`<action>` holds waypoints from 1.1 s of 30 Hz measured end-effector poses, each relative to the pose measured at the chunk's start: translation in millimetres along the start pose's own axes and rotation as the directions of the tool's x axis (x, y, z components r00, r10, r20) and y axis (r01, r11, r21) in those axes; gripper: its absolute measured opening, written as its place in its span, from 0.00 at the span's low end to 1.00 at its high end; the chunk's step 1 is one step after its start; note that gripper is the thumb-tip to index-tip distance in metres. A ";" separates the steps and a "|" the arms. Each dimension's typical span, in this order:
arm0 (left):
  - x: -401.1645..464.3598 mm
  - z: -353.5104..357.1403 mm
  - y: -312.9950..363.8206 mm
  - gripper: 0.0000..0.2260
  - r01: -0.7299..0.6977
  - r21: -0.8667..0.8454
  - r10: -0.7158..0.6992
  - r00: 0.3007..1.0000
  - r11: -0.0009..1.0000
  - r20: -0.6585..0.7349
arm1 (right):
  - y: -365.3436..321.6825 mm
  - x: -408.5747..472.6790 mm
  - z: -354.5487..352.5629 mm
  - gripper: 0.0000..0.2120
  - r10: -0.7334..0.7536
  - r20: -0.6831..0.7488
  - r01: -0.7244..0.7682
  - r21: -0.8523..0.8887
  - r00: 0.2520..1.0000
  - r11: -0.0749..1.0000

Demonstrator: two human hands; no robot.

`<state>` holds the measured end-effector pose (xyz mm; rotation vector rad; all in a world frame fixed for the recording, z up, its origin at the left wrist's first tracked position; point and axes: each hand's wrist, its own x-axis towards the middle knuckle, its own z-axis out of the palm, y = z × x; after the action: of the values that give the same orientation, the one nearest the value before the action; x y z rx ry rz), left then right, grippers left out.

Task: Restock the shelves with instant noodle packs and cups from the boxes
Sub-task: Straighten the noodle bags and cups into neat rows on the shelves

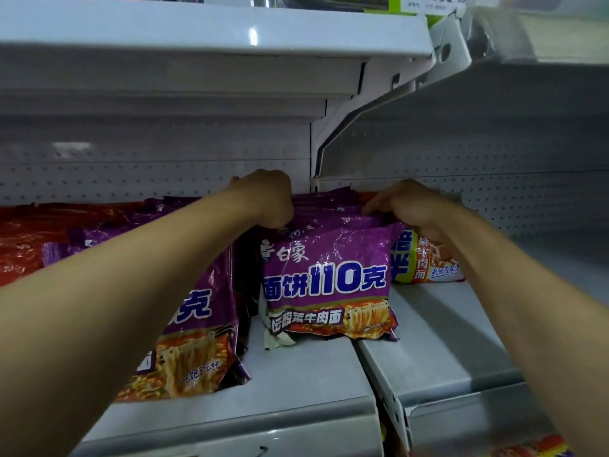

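Observation:
A row of purple instant noodle packs (pixel 326 275) stands upright on the grey shelf (pixel 303 374), one behind another. My left hand (pixel 267 199) curls over the top edges of the packs at the row's left side. My right hand (pixel 408 206) grips the row's right side, its fingers spread over the pack tops. A second row of purple packs (pixel 194 328) stands to the left, partly hidden by my left forearm. Just beyond my right hand, an orange-and-white noodle pack (pixel 428 262) leans behind the purple row.
Red noodle packs (pixel 29 239) lie at the far left of the shelf. An upper shelf (pixel 197 44) hangs low overhead. The adjoining right shelf (pixel 461 341) has bare grey surface. A pegboard back panel (pixel 131 179) closes the rear.

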<state>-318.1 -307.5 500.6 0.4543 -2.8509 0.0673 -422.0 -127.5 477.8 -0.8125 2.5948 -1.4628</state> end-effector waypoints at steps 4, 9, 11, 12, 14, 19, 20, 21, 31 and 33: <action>-0.8 0.8 -5.0 0.04 -0.029 0.029 0.030 1.000 0.999 -0.004 | -0.5 -1.3 2.9 0.09 0.021 0.001 -0.021 -0.003 1.000 1.000; -23.5 -7.3 -5.2 0.09 -0.054 0.055 0.061 0.989 0.997 -0.133 | 2.6 -17.6 0.8 0.09 -0.111 -0.044 0.113 0.047 0.993 0.992; -35.7 -12.7 -4.8 0.09 -0.075 0.099 0.089 0.985 0.992 -0.146 | 6.0 -25.4 -0.7 0.10 -0.135 -0.079 0.139 0.047 0.988 0.989; -41.3 -14.6 -4.4 0.09 -0.080 0.133 0.093 0.991 0.988 -0.093 | 7.2 -30.2 -1.4 0.11 -0.131 -0.072 0.134 0.031 0.989 0.991; -50.1 -13.5 -3.9 0.12 -0.079 0.197 0.073 0.997 0.977 0.039 | 9.5 -37.3 -3.9 0.14 -0.090 -0.032 0.087 -0.080 0.995 0.993; -48.7 -0.6 -4.0 0.18 -0.027 0.206 0.021 0.999 0.978 0.029 | 10.0 -44.3 -0.9 0.14 -0.016 0.052 0.024 -0.151 0.999 0.988; -47.5 0.1 -4.5 0.18 -0.013 0.203 0.013 1.000 0.979 0.003 | 10.3 -44.2 0.8 0.12 -0.023 0.049 0.030 -0.145 0.999 0.989; -46.9 0.0 -5.1 0.17 0.003 0.215 0.002 1.000 0.977 -0.024 | 10.6 -44.0 2.3 0.11 -0.030 0.033 0.035 -0.140 0.999 0.989; -64.5 6.7 2.0 0.13 0.063 0.363 0.030 0.969 0.930 -0.246 | 23.3 -49.1 9.0 0.16 -0.063 -0.186 0.052 -0.065 0.980 0.997; -75.1 10.3 3.1 0.21 0.021 0.392 0.121 0.934 0.920 -0.336 | 27.1 -57.2 3.1 0.26 0.006 -0.120 -0.009 -0.032 0.993 0.999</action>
<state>-252.5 -282.9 471.4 0.3938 -2.4838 0.6694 -383.2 -92.0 442.5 -0.7393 2.7111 -1.5167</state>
